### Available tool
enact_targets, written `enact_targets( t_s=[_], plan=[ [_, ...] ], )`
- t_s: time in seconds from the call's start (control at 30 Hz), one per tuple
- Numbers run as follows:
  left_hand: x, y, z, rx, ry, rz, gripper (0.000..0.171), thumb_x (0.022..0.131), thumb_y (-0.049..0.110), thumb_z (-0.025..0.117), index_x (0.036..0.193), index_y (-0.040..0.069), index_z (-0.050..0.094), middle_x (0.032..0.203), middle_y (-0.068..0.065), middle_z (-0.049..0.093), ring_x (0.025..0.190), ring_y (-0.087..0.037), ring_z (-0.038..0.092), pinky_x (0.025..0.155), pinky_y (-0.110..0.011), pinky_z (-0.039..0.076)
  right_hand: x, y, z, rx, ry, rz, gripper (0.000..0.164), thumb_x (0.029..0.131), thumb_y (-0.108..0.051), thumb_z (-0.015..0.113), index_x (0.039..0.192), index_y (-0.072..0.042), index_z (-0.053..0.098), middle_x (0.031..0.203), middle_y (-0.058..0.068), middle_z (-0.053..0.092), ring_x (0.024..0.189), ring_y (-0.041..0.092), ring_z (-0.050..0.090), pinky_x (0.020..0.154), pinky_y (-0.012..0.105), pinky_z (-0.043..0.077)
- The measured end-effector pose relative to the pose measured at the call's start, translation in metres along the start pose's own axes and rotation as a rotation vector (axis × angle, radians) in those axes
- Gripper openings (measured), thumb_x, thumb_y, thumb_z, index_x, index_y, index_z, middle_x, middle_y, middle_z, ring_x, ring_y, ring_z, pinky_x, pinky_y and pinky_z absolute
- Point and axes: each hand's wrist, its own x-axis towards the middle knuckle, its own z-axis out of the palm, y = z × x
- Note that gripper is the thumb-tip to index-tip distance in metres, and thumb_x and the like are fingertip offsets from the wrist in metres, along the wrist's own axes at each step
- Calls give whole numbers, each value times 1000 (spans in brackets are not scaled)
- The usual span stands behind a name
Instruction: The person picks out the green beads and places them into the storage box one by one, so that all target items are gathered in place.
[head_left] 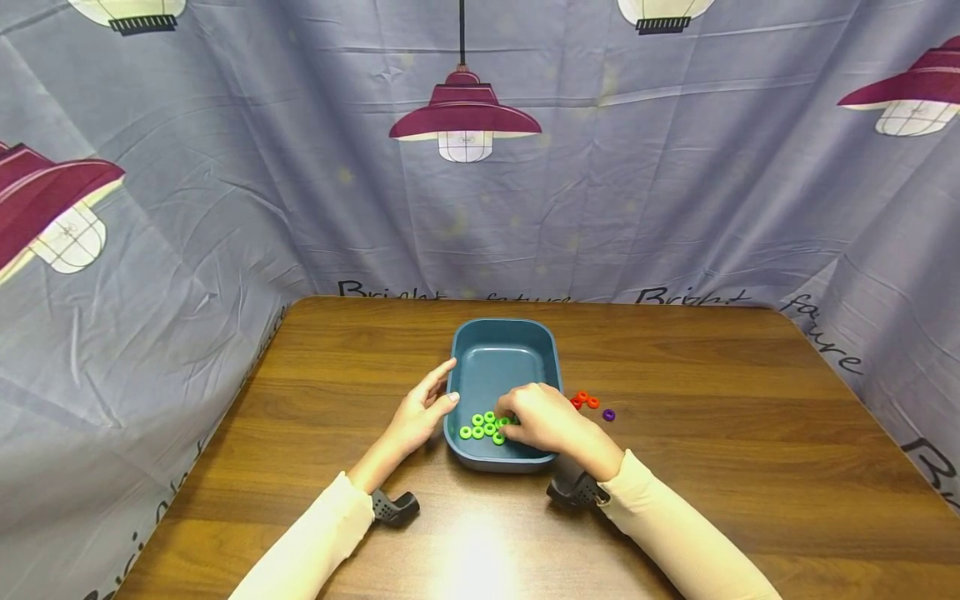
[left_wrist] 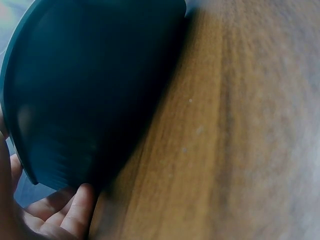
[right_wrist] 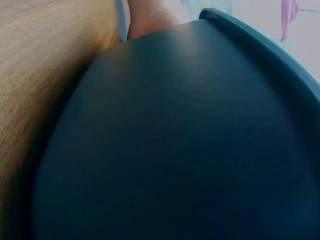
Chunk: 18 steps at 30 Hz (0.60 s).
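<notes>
A dark teal plastic bin (head_left: 502, 329) stands on the table, with several small green rings (head_left: 477, 432) lying in its near part. My right hand (head_left: 543, 417) reaches over the bin's right side, thumb and index finger bent around one green ring (head_left: 504, 423); its other fingers are partly hidden. Along the bin's left wall rests my left hand (head_left: 420, 414), fingers extended and thumb at the rim. In the left wrist view the left fingertips (left_wrist: 82, 200) touch the outer wall. The right wrist view is mostly filled by the bin's outer side (right_wrist: 175, 135).
Several red rings (head_left: 593, 402) and one purple ring (head_left: 609, 415) lie on the wooden table (head_left: 712, 433), just right of the bin. A printed fabric curtain (head_left: 337, 167) hangs around the table's back and sides. Dark straps (head_left: 395, 507) circle both wrists.
</notes>
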Motion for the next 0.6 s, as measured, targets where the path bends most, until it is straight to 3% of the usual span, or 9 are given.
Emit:
enact_targets(
  t_s=[0.37, 0.6],
  plan=[
    [0, -1, 0, 11, 12, 6, 60, 101, 11, 58, 158, 12, 38, 149, -28, 52, 138, -42, 52, 116, -57, 41, -3, -2, 2, -30, 35, -9, 16, 77, -23, 85, 76, -21, 70, 69, -10, 59, 62, 4, 47, 57, 24, 41],
    [0, -2, 1, 9, 24, 17, 59, 101, 10, 58, 157, 10, 39, 147, -28, 54, 136, -42, 54, 114, -54, 43, -5, -3, 1, -40, 52, -1, 8, 78, -20, 82, 83, -19, 75, 75, -8, 66, 65, 6, 56, 59, 27, 47]
  ],
)
